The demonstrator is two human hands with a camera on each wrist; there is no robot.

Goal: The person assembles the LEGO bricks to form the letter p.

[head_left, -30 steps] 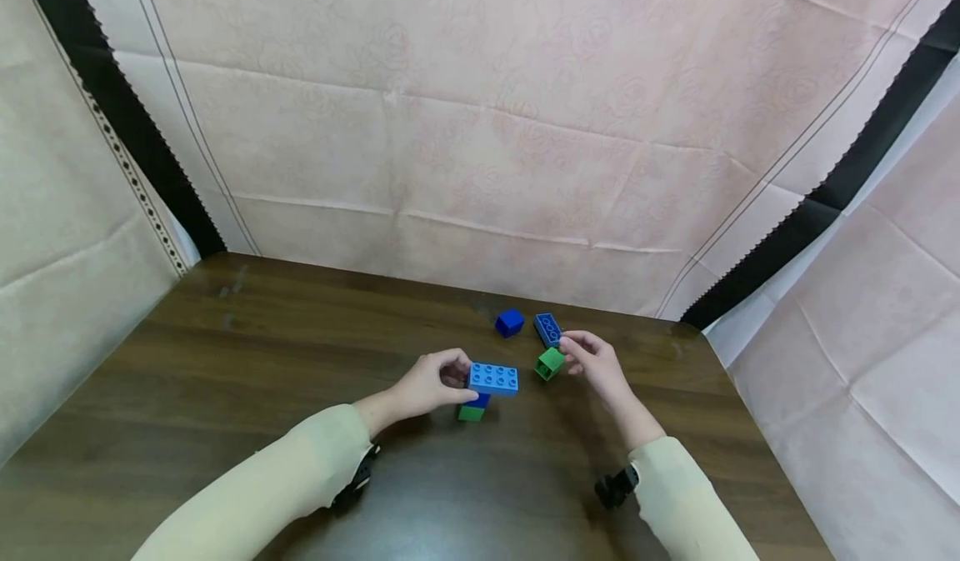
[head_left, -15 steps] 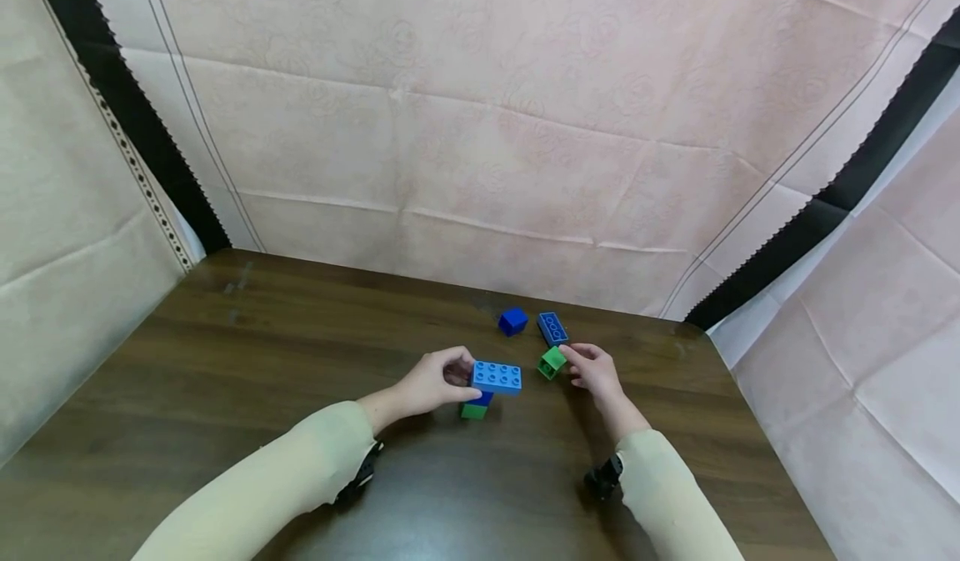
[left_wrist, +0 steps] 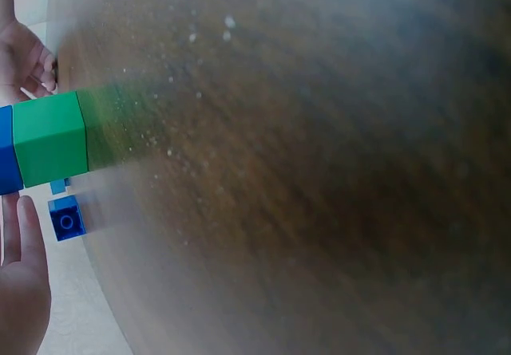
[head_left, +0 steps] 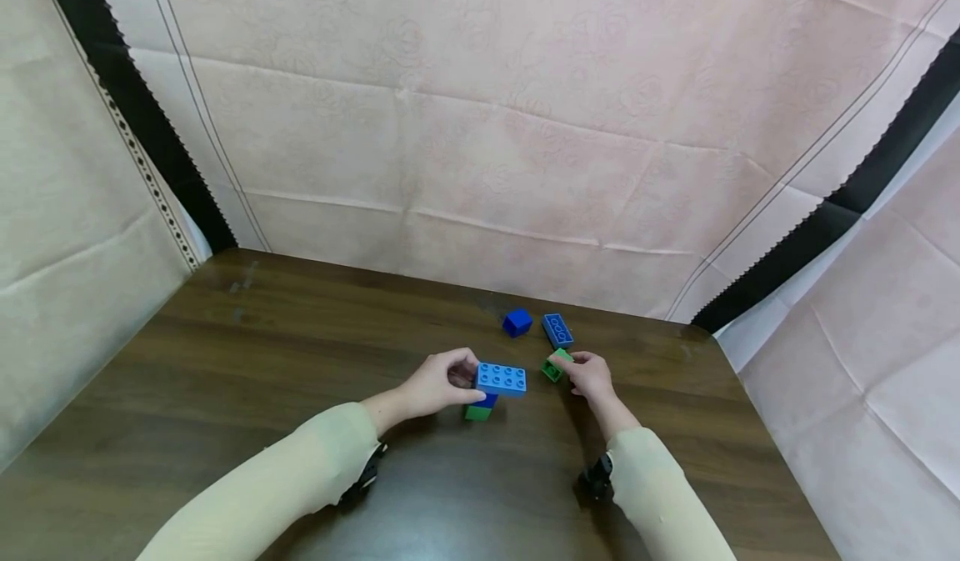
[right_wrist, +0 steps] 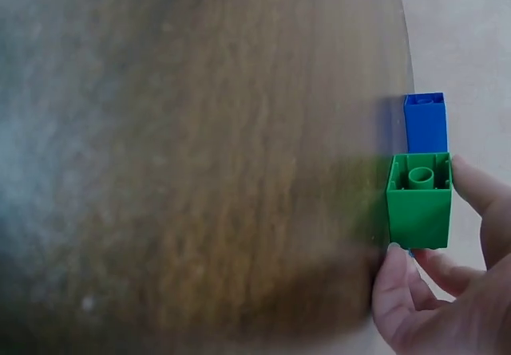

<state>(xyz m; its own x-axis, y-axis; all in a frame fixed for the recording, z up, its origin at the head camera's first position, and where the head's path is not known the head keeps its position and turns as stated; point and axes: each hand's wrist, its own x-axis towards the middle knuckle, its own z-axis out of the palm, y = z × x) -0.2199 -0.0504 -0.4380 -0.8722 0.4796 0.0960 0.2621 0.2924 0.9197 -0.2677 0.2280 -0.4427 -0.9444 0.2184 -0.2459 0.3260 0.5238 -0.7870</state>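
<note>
- At the left is a pale cloth wall (head_left: 75, 169), with a black strip (head_left: 150, 115) slanting down its right edge to the brown wood-look table (head_left: 315, 336).
- The left hand (head_left: 435, 386) comes from a pale green sleeve (head_left: 300, 461). Its fingers and thumb are bent and it grips the left side of a stack.
- The stack has three parts: a long light blue plastic brick with round bumps (head_left: 501, 379) on top, a dark blue plastic block (left_wrist: 6, 151) under it, and a green plastic block (left_wrist: 49, 140) at the bottom.
- Far behind the stack, a bit to the right, sits a small dark blue plastic cube (head_left: 517, 323).
- Right of the stack is a hollow green plastic block (head_left: 553, 369), its open side facing us.
- Just beyond it lies a blue plastic brick with bumps (head_left: 557, 330).
- The right hand (head_left: 592, 376) pinches the hollow green block between thumb and finger.
</note>
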